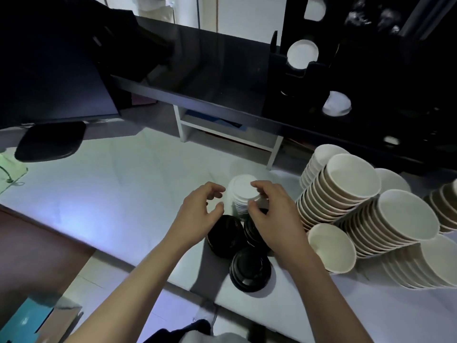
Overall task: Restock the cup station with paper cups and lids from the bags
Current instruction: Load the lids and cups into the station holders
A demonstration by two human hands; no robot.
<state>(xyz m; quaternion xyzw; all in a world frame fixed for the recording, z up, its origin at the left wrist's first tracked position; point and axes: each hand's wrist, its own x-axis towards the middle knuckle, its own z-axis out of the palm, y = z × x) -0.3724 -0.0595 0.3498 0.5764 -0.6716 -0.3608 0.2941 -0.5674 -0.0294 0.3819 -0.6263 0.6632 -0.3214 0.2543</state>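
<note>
on the pale counter (103, 189), near its front edge, a stack of white lids (241, 196) stands upright behind three stacks of black lids (249, 268). right hand (274, 214) pinches the white stack at its top rim, thumb and fingers curled round it; left hand (200, 209) hovers just beside the stack, fingers loosely curled, holding nothing. rows of nested paper cups (346, 191) lie on their sides to the right; black cup dispenser (321, 70) stands behind them, white cup bottoms showing in its round holes.
</note>
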